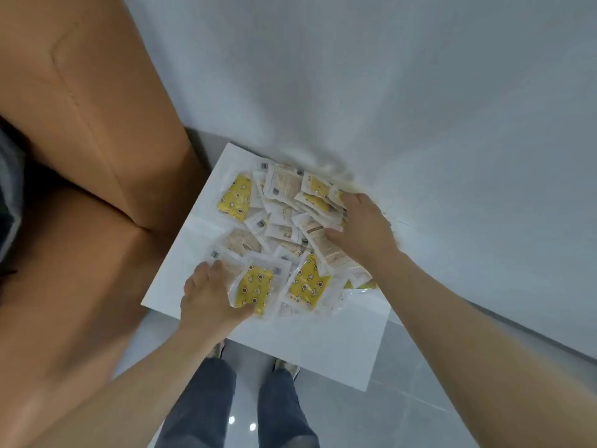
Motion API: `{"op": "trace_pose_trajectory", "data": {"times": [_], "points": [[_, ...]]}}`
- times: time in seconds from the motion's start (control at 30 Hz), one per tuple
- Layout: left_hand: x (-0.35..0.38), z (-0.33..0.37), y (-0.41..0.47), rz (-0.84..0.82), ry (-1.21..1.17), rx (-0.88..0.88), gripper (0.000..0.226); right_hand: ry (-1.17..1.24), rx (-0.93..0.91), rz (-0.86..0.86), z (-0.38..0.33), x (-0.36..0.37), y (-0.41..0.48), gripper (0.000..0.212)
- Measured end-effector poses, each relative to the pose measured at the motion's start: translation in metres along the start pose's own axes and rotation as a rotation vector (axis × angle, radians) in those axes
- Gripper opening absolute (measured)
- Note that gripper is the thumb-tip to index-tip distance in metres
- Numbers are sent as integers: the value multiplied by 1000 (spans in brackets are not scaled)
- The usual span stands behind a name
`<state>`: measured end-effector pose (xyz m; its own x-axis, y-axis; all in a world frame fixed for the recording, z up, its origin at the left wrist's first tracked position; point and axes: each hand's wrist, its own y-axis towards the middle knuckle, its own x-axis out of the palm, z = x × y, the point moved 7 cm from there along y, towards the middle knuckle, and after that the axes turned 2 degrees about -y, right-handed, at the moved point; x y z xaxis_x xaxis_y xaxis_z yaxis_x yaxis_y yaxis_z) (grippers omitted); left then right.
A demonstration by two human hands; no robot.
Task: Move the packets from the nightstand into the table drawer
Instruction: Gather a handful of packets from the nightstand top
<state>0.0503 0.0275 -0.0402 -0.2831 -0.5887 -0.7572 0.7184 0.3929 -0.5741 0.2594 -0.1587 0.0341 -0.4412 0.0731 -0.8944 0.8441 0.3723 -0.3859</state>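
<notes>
A heap of several small packets, white and clear with yellow star-patterned fronts, lies on the white nightstand top. My left hand is at the heap's near left edge; its thumb and fingers curl round a yellow packet. My right hand lies on the heap's right side, fingers curled over packets there. The table drawer is not in view.
A tan upholstered headboard and bed side stands close on the left. A white wall runs behind and to the right of the nightstand. My legs and shoes stand on the glossy grey tile floor in front.
</notes>
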Motion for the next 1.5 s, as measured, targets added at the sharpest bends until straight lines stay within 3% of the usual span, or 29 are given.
{"op": "trace_pose_trajectory", "data": {"times": [0.2, 0.47, 0.73, 0.87, 1.1, 1.2, 1.5], "points": [[11, 7, 3, 80, 30, -17, 115, -42, -115, -31, -12, 17, 15, 63], [12, 16, 9, 132, 111, -45, 120, -251, -218, 36, -16, 19, 22, 46], [8, 18, 17, 184, 117, 127, 87, -202, -169, 56, -6, 4, 20, 34], [8, 16, 21, 135, 159, 144, 78, -179, -179, 123, -4, -7, 10, 31], [6, 26, 16, 39, 179, 71, 114, -152, -217, 257, -11, -28, -11, 33], [6, 28, 16, 60, 182, 44, 103, -130, -216, 304, -16, -38, -21, 33], [-3, 20, 27, 57, 207, 156, 44, -48, -178, 367, -18, -55, -42, 33]]}}
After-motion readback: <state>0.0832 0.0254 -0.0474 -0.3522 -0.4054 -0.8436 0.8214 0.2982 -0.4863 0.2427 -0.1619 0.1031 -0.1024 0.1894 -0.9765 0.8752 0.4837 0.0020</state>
